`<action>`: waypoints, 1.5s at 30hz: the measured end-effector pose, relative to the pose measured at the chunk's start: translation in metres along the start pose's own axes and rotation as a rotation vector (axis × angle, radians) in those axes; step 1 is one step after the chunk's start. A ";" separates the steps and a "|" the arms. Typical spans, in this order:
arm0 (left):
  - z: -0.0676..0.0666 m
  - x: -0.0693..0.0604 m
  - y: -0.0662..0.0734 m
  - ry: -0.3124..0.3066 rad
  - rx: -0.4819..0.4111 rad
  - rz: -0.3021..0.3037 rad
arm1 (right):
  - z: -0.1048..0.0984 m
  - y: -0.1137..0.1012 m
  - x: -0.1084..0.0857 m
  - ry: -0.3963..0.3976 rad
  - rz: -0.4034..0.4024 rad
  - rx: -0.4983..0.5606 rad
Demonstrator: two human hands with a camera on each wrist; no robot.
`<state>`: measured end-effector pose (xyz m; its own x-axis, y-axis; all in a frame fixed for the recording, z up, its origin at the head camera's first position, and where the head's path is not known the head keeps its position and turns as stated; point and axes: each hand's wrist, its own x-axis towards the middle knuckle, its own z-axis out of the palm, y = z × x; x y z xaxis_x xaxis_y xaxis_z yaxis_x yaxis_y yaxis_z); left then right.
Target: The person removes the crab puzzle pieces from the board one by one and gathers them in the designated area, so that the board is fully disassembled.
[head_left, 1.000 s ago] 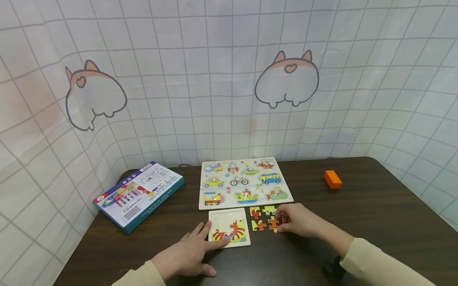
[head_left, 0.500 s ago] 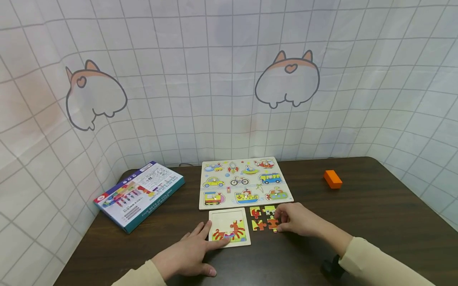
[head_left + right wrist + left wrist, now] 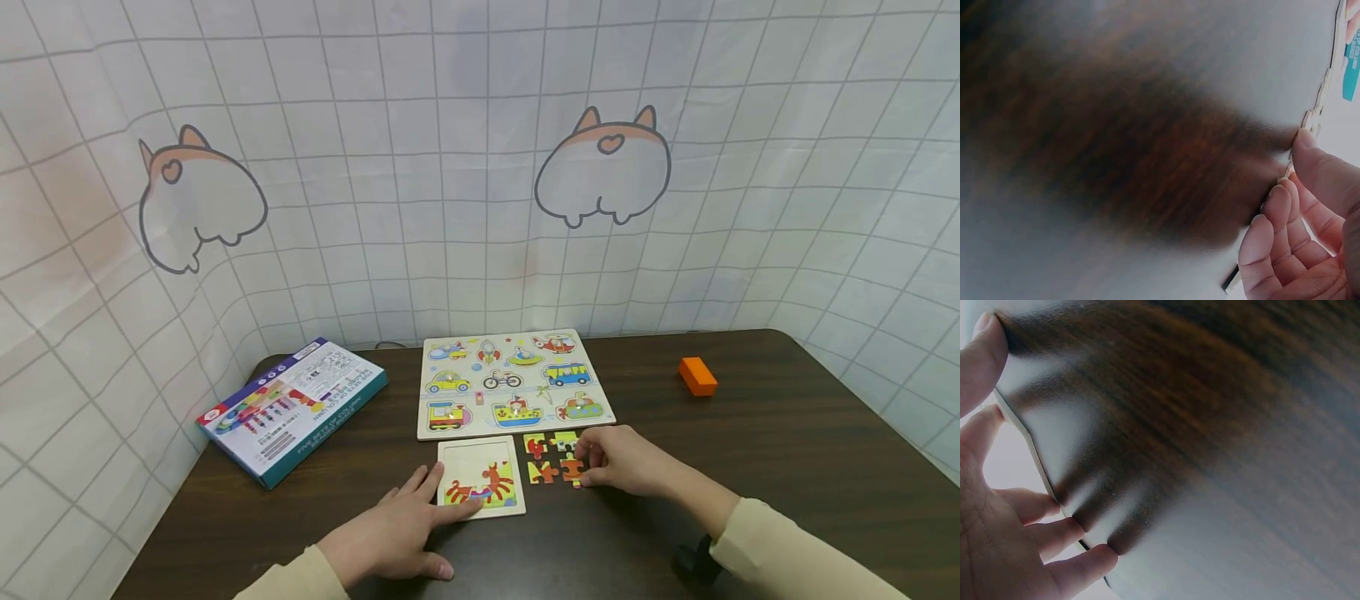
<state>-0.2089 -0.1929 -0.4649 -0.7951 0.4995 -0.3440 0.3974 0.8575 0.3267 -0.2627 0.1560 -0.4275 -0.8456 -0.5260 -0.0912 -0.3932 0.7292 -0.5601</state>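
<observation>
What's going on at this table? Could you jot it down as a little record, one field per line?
Left hand: fingers resting on the small puzzle tray
Tray: red animal picture along the bottom; upper part bare
Right hand: fingertips at the loose puzzle pieces; whether it grips one is unclear
Pieces: at least four, right of the tray
Behind them: vehicle puzzle board
Far left: flat box
Far right: orange block

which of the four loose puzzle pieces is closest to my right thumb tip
The front-right piece, mostly orange, beside the thumb of your right hand. The front-left piece and back-left piece lie farther left; the back-right piece lies farther back.
</observation>
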 end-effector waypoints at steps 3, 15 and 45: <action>-0.003 -0.003 0.004 -0.004 -0.003 -0.005 | 0.000 0.000 0.000 0.000 0.001 0.002; -0.017 -0.014 0.019 -0.018 -0.031 -0.022 | -0.004 -0.001 0.000 0.022 -0.015 -0.012; -0.019 -0.019 0.023 -0.001 -0.007 -0.007 | 0.034 -0.076 0.047 -0.018 -0.220 -0.197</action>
<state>-0.1936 -0.1848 -0.4341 -0.7975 0.4933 -0.3473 0.3884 0.8604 0.3301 -0.2598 0.0611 -0.4168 -0.7263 -0.6874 -0.0012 -0.6305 0.6669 -0.3971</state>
